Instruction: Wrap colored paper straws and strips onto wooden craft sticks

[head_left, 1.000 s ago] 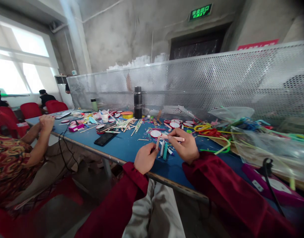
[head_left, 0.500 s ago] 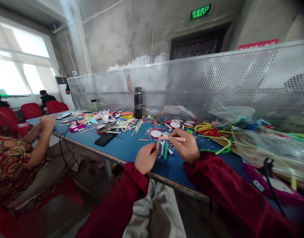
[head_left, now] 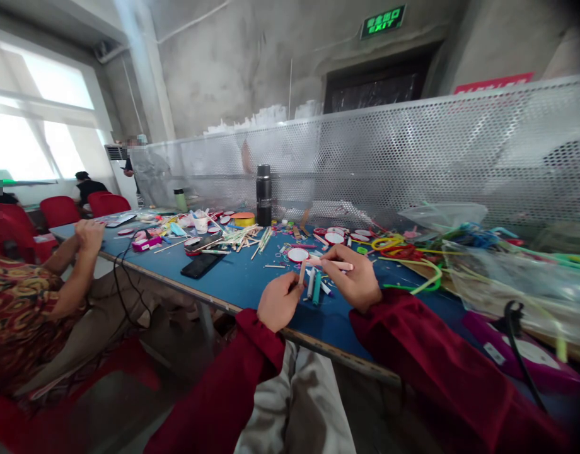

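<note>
My left hand [head_left: 279, 301] pinches a flat wooden craft stick [head_left: 302, 272] that stands nearly upright above the table's front edge. In my right hand [head_left: 355, 276] is a pale pink marker pen [head_left: 345, 266], held like a pencil. Its front end points left and meets the top of the stick, or comes very close; contact is hard to tell. Just behind the hands lies a white disc with a red rim [head_left: 298, 255]. Beneath them on the table are a teal marker [head_left: 317, 290] and a grey-white marker [head_left: 311, 285].
A black bottle [head_left: 263, 195] stands by the perforated metal screen [head_left: 413, 157]. Loose sticks [head_left: 237, 238] and a black phone [head_left: 201, 265] lie left. Coloured tubes, plastic bags [head_left: 521, 284] and a purple box [head_left: 521, 353] crowd the right. A co-worker's hands [head_left: 89, 234] rest at the left edge.
Both my hands keep almost the same pose, with the pen's front end still at the stick's top. In the far left background, a standing person has come further into view.
</note>
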Available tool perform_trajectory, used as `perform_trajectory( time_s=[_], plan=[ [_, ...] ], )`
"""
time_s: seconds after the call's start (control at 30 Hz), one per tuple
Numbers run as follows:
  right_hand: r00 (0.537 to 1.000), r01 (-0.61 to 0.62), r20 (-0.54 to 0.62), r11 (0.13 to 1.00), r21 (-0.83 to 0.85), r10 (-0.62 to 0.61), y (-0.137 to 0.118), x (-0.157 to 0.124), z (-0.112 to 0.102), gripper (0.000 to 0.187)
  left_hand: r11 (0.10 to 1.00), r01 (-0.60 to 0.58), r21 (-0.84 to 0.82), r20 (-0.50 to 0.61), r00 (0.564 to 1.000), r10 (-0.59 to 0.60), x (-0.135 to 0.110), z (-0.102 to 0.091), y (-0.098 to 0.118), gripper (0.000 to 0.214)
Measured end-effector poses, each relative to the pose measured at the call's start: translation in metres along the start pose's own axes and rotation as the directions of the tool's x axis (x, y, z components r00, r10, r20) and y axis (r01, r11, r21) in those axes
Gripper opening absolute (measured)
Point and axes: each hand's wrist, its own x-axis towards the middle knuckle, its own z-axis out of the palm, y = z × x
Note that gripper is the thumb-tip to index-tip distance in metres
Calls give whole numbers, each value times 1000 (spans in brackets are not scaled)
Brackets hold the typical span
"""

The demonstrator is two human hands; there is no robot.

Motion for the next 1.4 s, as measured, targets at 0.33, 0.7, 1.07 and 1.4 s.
perform_trajectory(
  time_s=[0.33,0.7,1.07,1.4],
  plan=[
    [1000,15,-5,1000,-5,-15,-1,0,0,16,1000,16,-1,8,1000,-16,0,0,1,18],
    [1000,19,1,1000,-2,-19,2,0,0,17,1000,12,-4,7,1000,-12,0,-1,1,18],
    [1000,25,0,999,21,-25,2,0,0,16,1000,15,-10,8,1000,-15,0,0,0,17],
    [1000,17,4,1000,18,-17,3,0,0,17,1000,4,-30,3,1000,-4,1,-1,-1,17]
  ],
)
